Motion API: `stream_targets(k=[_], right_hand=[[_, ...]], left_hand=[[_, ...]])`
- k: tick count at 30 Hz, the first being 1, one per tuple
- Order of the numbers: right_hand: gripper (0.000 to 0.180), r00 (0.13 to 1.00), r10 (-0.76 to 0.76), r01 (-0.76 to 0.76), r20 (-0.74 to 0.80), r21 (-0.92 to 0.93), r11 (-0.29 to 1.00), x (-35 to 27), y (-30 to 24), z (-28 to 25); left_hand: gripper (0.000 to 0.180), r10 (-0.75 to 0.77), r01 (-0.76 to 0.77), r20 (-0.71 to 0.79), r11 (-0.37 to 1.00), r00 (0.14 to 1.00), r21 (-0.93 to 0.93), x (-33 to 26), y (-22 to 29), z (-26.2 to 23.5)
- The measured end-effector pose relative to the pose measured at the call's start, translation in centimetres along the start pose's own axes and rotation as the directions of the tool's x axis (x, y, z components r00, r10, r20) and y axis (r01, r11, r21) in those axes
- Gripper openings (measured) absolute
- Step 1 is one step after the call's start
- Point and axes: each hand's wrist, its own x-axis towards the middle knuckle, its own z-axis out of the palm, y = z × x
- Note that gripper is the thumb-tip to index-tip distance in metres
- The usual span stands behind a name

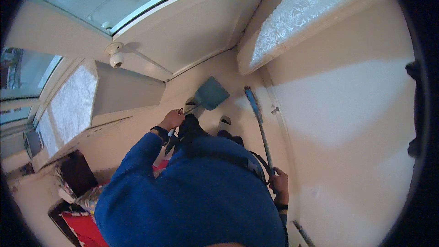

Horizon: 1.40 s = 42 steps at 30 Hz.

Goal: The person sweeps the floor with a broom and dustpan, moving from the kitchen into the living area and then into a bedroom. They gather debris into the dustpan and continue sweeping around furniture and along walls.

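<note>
Cream floor [201, 75], cream walls; narrow corridor seen from above.
One grey-blue dustpan [211, 93] on the floor ahead, left hand [172, 119] clenched on its long handle. One broom [253, 102], blue head on the floor just right of the dustpan, right hand [279, 184] gripping its pole low by the right wall [347, 110]. Two shoes [224, 121] near the pan. One white door [183, 32] ahead, one dome camera [116, 58] left.

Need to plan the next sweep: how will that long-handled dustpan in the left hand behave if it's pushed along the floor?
The dustpan looks like thin, stiff sheet, so probably light. Its thin handle is gripped only at the top by the left hand, so the pan may swing or twist. On the smooth pale floor it would likely slide easily.
</note>
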Motion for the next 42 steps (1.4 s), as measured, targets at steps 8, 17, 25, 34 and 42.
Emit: stream_targets(k=[8,17,25,34,42], right_hand=[[0.04,0.963,-0.241,0.254,0.119,-0.114,0.96,18.2,-10.2,6.2],[0.031,0.854,-0.338,0.517,0.394,-0.712,0.475,19.8,-15.9,23.8],[0.041,0.845,-0.049,0.47,0.533,-0.695,0.544,9.0,-14.1,24.2],[0.045,0.738,-0.335,0.674,0.585,-0.628,0.389,7.1,-13.2,21.3],[0.039,0.717,-0.188,0.696,0.671,-0.704,0.139,9.6,-14.7,30.1]], left_hand=[[0.031,-0.296,0.244,-0.168,0.931,0.94,-0.271,-4.7,0.3,-0.2],[0.04,-0.461,0.385,-0.261,0.875,0.848,-0.295,-9.0,-8.3,2.5],[0.034,-0.516,0.434,-0.171,0.826,0.84,-0.361,-8.6,-11.5,3.6],[0.039,-0.679,0.47,-0.258,0.687,0.688,-0.555,-13.7,-12.0,3.6],[0.044,-0.781,0.571,-0.126,0.546,0.612,-0.613,-13.8,-13.1,3.4]])
